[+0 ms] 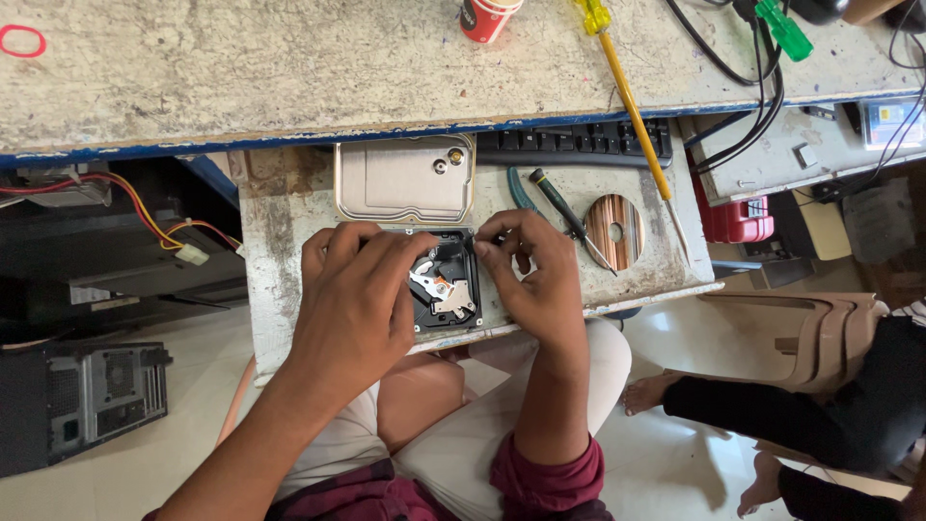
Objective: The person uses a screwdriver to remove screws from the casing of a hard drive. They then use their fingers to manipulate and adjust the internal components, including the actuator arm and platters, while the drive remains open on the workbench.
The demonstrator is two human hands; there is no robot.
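left hand (355, 299) palm-down on open hard drive (446, 289), right hand (532, 275) pinching its edge

Red cup (487, 16), keyboard (574, 143), shiny platter (615, 230), yellow screwdriver (632, 101), metal cover (405, 180).

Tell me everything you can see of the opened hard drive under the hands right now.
The hard drive is a black rectangular case lying flat, lid off, near the front edge of the worn pull-out shelf. Inside, a silvery metal arm assembly with an orange part shows. The left hand covers its left side; the right hand pinches at its upper right corner. Its beige metal cover lies just behind it. Most of the inside is hidden.
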